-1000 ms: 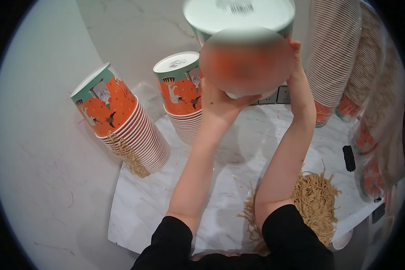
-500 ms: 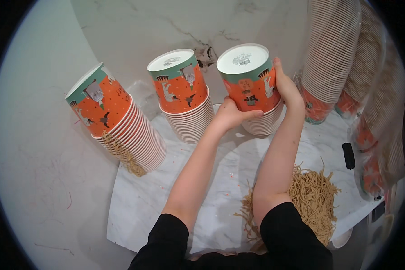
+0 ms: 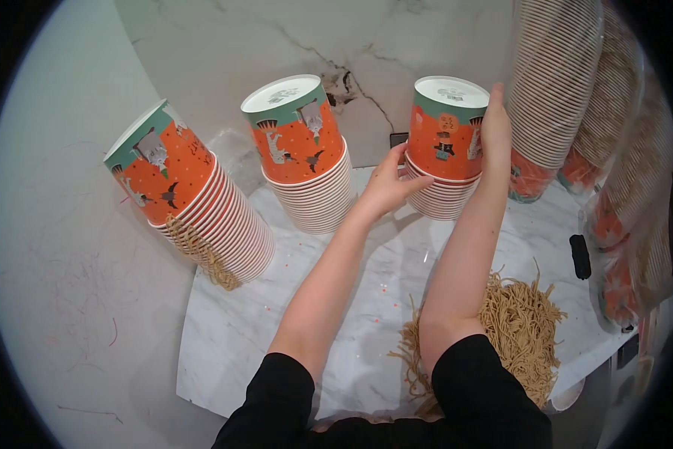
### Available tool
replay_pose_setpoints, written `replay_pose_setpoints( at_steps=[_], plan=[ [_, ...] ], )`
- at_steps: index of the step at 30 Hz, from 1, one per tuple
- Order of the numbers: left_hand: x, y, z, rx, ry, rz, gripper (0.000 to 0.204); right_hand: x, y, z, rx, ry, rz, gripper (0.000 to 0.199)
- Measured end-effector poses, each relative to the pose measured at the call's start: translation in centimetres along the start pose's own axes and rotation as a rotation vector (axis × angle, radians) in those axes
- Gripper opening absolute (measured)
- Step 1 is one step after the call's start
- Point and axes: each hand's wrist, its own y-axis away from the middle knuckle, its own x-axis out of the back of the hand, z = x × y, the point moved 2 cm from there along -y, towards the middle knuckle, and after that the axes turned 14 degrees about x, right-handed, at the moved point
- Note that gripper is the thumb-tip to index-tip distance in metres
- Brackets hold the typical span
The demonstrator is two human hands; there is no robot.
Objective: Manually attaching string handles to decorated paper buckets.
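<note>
Three stacks of upside-down paper tubs, orange with green bands and white bases, stand in a row on the marbled table. At the right end is the stack of paper tubs [image 3: 442, 153] between my hands. My left hand [image 3: 385, 183] curves round its lower left side, thumb across the front near the rims. Against its upper right side lies my right hand [image 3: 496, 131], fingers pointing up and partly hidden. The middle stack [image 3: 295, 150] stands apart from my hands. The left stack [image 3: 190, 191] appears tilted and has a tan twisted cord bundle [image 3: 205, 252] against its front.
Tall plastic-wrapped stacks of tubs [image 3: 553, 90] stand at the right. A heap of tan cords [image 3: 523, 329] lies beside my right forearm on the marbled table [image 3: 231, 352]. Near the right edge is a small black object [image 3: 579, 257]. A marbled wall [image 3: 396, 45] rises behind.
The right-hand stack's top has shifted to the right, and the stack looks more upright. Both hands have moved with it, the left a little lower on its side.
</note>
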Motion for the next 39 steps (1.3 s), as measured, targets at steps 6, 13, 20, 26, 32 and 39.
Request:
replay_pose_setpoints(
  at_steps=[6, 13, 20, 26, 32, 39],
  plan=[
    [2.8, 0.8, 2.3, -0.183, 0.205, 0.093, 0.041, 0.2, 0.9, -3.1, 0.305, -0.208, 0.192, 0.073],
    [11.6, 9.1, 8.1, -0.881, 0.519, 1.149, 0.013, -0.4, 3.1, -4.0, 0.481, 0.364, -0.065, 0.101],
    [17.6, 6.8, 3.4, -0.469, 0.331, 1.188, 0.053, 0.8, 3.8, -4.8, 0.332, 0.548, 0.004, 0.098],
    [16.6, 4.4, 2.5, -0.129, 0.518, 0.92, 0.081, 0.8, 3.6, -6.7, 0.623, 0.418, 0.283, 0.069],
    [17.8, 5.4, 0.9, 0.049, 0.389, 0.475, 0.105, -9.6, 8.3, -9.7, 0.397, -0.195, -0.553, 0.078],
    [15.1, 5.9, 2.4, 0.228, 0.299, 0.367, 0.114, -12.3, 8.7, -7.6, 0.175, -0.045, -0.843, 0.099]
  ],
)
